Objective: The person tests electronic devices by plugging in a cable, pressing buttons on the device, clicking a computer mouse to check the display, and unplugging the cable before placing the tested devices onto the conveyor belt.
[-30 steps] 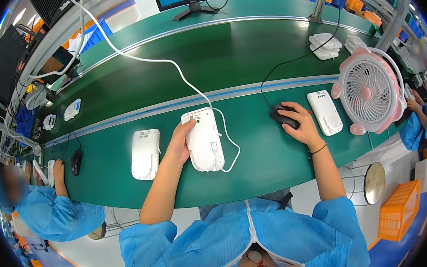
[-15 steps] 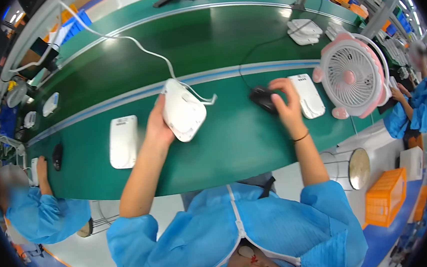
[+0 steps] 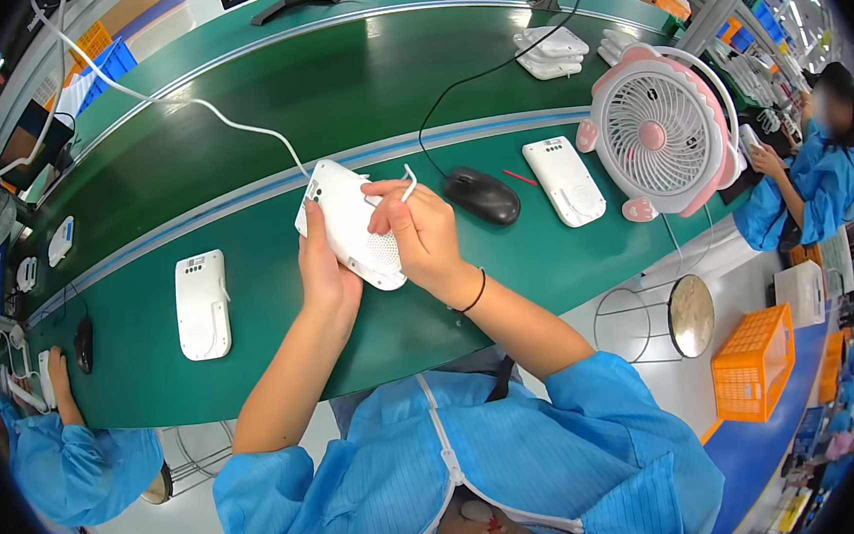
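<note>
My left hand (image 3: 330, 275) grips a white handheld device (image 3: 352, 235) from its left and lower side. The device is tilted above the table, its dotted speaker grille facing up. My right hand (image 3: 427, 235) is closed over the device's right side, with the index finger and thumb by a thin white hooked piece (image 3: 410, 180). Where that piece ends under the fingers is hidden. A white cable (image 3: 245, 127) runs from the upper left to the device's top edge. To the right lies a black mouse (image 3: 482, 196).
Similar white devices lie at left (image 3: 202, 307) and right (image 3: 565, 182) on the green table (image 3: 285, 379). A small red stick (image 3: 519, 177) lies near the mouse. A pink-white fan (image 3: 651, 136) stands at right. Other devices are stacked (image 3: 551, 51) behind. Co-workers sit on both sides.
My right hand has left the mouse and come over to the device. My left hand still holds the device, now turned differently. The whole view has shifted, and the red stick is visible.
</note>
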{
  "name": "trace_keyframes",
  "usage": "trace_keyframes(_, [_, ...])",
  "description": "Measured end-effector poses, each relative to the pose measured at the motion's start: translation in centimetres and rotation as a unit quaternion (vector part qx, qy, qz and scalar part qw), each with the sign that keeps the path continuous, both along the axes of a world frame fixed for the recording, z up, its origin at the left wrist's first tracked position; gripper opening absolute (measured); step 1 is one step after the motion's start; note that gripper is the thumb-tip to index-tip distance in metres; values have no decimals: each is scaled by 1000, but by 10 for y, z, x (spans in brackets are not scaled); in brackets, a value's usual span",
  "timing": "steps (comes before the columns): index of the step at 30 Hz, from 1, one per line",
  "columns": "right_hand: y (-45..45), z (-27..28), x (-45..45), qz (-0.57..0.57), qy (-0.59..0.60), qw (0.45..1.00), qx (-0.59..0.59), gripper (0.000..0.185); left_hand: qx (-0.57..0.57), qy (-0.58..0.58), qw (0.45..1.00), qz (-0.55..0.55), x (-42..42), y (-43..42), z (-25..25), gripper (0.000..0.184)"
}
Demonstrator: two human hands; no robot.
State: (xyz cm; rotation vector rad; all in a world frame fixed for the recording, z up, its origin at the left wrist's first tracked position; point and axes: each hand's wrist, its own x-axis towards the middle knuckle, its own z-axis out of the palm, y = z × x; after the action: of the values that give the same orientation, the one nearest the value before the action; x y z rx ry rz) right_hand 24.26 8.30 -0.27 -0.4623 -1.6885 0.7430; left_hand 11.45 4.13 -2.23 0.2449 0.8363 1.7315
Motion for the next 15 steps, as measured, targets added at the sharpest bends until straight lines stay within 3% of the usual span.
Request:
trace_keyframes(4, [6,3,-10,28,109,993,22,44,-45,-128,989,-56,4,9,-10,51])
trace_keyframes(7, [8,6,-11,70,204,971,-98,45,-40,-66,996,-35,-22,33,-14,43])
trace_keyframes(9, [14,1,-5,24,231,958,-166,41,-37,-1,999,3,-57,62,-15,38])
trace_keyframes(11, [20,-15,-15,-8,156,975,-155,35,14,111,993,26,-107,104,-26,38])
trace_keyframes(12, [21,-25,-19,-28,121,981,-146,33,-27,216,975,33,-134,125,-26,43])
trace_keyframes(15, [20,-44,-26,6,-80,997,1,15,-114,490,864,-13,-241,198,-43,69])
